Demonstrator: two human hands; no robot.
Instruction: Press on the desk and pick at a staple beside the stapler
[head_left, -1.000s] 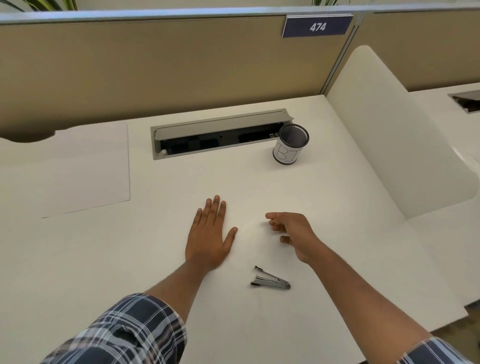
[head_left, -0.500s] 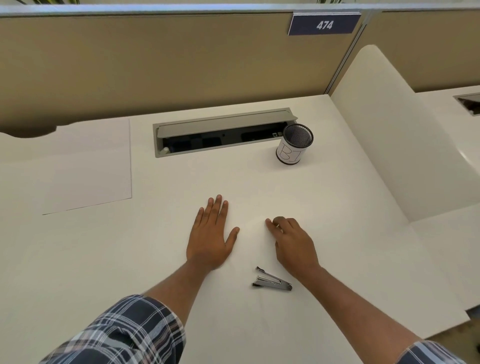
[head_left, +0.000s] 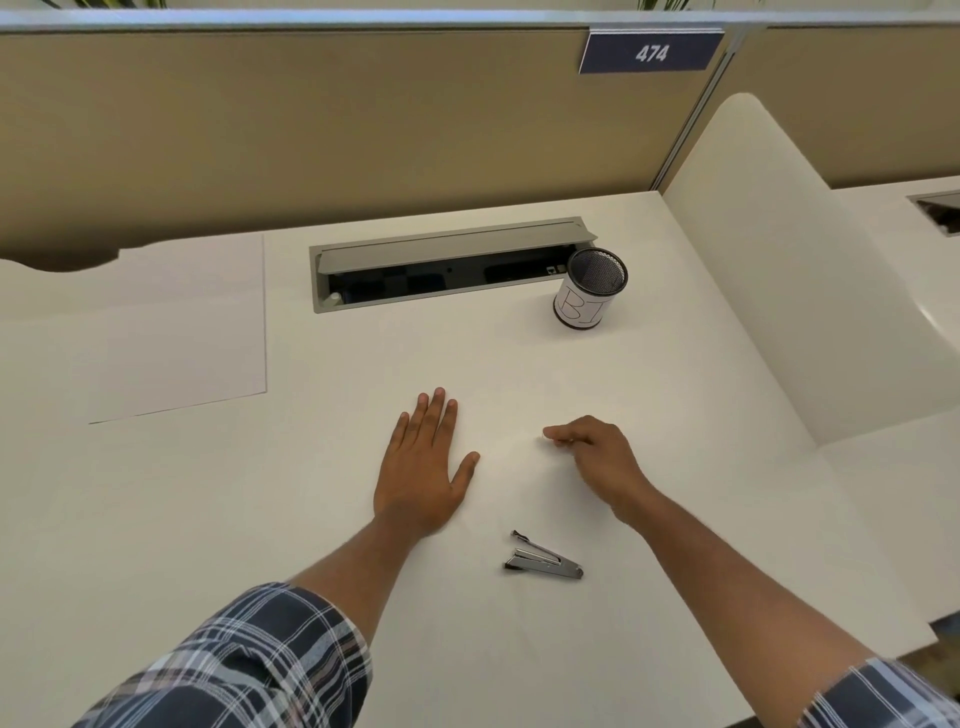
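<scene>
A sheet of white paper (head_left: 171, 332) lies flat on the white desk (head_left: 675, 415), well out beyond the little-finger side of the left hand (head_left: 423, 467). That hand rests palm down on the desk, forearm running back to a plaid sleeve (head_left: 249, 660), its four fingers (head_left: 439, 410) straight and close together, pointing away from the body, the thumb splayed toward the right; it holds nothing. Far ahead of its fingertips a grey cable tray (head_left: 452, 265) is sunk in the desk with its lid tilted up. Behind the thumb, between the two wrists and touching neither, a small metal stapler (head_left: 543, 558) lies on its side with its arms apart. The right hand (head_left: 597, 457) sits knuckles up, wrist slightly raised, fingers curled under and thumb and forefinger tip drawn together toward the left hand; whether they pinch something tiny cannot be told. Well ahead of its knuckles stands a black mesh pen cup (head_left: 589, 288) with a white label, just beside the tray's right end.
</scene>
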